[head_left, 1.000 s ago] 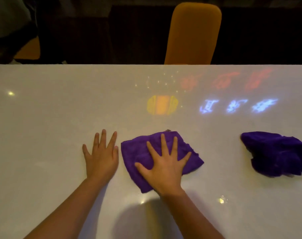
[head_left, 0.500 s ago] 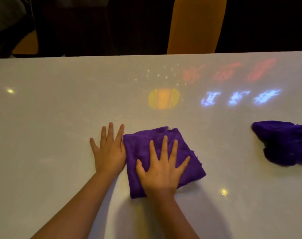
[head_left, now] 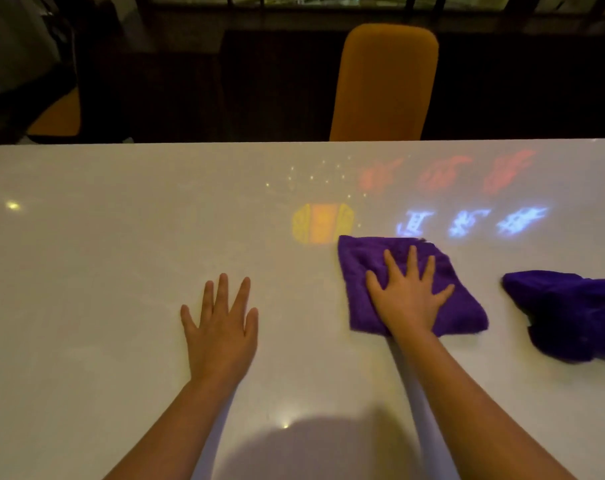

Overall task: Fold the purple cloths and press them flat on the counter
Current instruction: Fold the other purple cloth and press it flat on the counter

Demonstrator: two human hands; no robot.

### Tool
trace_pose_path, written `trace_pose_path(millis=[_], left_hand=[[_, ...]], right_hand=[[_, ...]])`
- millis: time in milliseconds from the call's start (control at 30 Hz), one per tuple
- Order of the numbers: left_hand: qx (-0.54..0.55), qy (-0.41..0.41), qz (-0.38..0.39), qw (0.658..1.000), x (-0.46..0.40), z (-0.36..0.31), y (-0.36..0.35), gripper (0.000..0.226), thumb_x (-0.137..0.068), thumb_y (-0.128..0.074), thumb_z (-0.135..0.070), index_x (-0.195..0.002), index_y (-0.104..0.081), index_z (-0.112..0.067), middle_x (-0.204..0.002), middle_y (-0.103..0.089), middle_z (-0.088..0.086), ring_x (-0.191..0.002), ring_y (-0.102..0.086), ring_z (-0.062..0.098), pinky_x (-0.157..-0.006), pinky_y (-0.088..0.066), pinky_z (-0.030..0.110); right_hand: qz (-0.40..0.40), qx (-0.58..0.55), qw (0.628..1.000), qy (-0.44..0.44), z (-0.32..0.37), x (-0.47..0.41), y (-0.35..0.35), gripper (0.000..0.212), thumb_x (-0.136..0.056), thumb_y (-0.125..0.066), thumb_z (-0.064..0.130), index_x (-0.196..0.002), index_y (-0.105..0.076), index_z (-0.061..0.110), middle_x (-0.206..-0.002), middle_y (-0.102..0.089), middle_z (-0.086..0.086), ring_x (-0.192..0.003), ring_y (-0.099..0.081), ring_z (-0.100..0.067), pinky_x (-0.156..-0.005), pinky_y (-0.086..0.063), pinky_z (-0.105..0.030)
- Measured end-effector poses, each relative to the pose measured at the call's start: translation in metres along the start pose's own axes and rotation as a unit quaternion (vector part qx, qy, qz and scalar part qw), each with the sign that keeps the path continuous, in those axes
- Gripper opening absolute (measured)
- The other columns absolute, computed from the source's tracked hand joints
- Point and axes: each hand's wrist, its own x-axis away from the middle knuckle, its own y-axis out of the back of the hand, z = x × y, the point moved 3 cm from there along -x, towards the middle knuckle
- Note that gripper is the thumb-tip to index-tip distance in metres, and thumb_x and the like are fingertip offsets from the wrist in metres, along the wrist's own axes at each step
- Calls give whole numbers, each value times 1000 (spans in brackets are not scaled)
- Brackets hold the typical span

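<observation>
A folded purple cloth (head_left: 360, 271) lies flat on the white counter (head_left: 103, 271), right of centre. My right hand (head_left: 406, 294) rests palm down on it with fingers spread, pressing rather than gripping. My left hand (head_left: 221, 327) lies flat on the bare counter, well to the left of the cloth and apart from it, fingers spread and holding nothing. A second purple cloth (head_left: 571, 313) sits crumpled near the right edge of the view, untouched and partly cut off.
An orange chair (head_left: 384, 81) stands behind the counter's far edge. Coloured light reflections, a yellow patch (head_left: 323, 223) and red and blue shapes, show on the counter beyond the cloths. A dark floor and another seat are at the upper left.
My right hand has slid the folded cloth to the right and away from me, toward the crumpled cloth. My left hand, which was beside the cloth, is now well apart from it.
</observation>
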Motion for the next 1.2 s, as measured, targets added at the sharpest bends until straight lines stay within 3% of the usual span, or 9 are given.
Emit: trace_pose_path(millis=[100,233,333,400,567,700,800,933,1200], left_hand=[[-3,0,2,1000,-1,0,-1,67,-81,-1,-66,-144,6,-42,-160,4,-4,-146,7,19,-114,-1,55],[-12,-2,8,1000,-4,-1,0,81,-70,9,-73,-144,7,-41,-160,5,-2,-146,8,20,-114,0,55],[-9,3,12,1000,-1,-3,0,81,-70,9,-73,-144,9,-40,-160,6,-1,-146,9,21,-114,-1,55],[-12,8,17,1000,-1,-4,1,85,-66,11,-76,-143,12,-40,-159,10,-1,-146,12,22,-115,0,56],[-24,21,33,999,-6,-3,-3,101,-49,17,-88,-137,24,-41,-157,20,-3,-144,20,22,-113,7,57],[-36,26,18,999,-10,-1,-9,100,-50,9,-92,-136,26,-42,-158,16,-4,-145,17,22,-112,5,56],[-41,30,20,998,-10,1,-9,104,-49,12,-92,-140,17,-43,-159,12,-4,-146,14,21,-112,3,56],[-28,36,19,999,-7,-4,-4,103,-51,12,-92,-140,18,-41,-158,14,-3,-145,15,21,-112,5,56],[-28,12,-10,999,-4,-1,-4,92,-63,6,-86,-143,12,-40,-160,3,0,-147,6,22,-113,-1,56]], right_hand=[[6,-15,997,-76,-12,-31,11,70,-81,-25,70,-143,-19,38,-158,-3,-4,-143,6,-35,-105,-3,-72],[29,11,986,167,25,21,-1,72,-72,-30,78,-138,-23,48,-158,-8,3,-144,4,-29,-107,0,-67],[19,35,958,284,-17,81,-2,71,-69,-32,81,-133,-29,52,-154,-19,10,-143,-11,-26,-108,-10,-65],[-3,45,971,236,-40,92,2,70,-70,-27,82,-133,-30,52,-152,-26,9,-141,-19,-24,-107,-16,-64],[21,3,998,51,20,-2,5,72,-76,-28,75,-141,-18,45,-158,-4,0,-144,3,-30,-110,-3,-65],[65,11,972,224,99,-22,-10,72,-74,-30,77,-139,-21,47,-158,-6,1,-143,7,-31,-108,4,-66],[52,8,960,276,71,25,-15,73,-70,-30,80,-136,-23,50,-157,-14,5,-144,3,-28,-109,5,-64],[2,14,982,189,9,94,-4,71,-65,-38,77,-131,-33,52,-151,-31,5,-141,-19,-31,-104,-14,-69],[29,16,996,-78,74,123,-32,77,-80,-17,70,-144,2,33,-157,11,-6,-140,20,-34,-105,10,-67]])
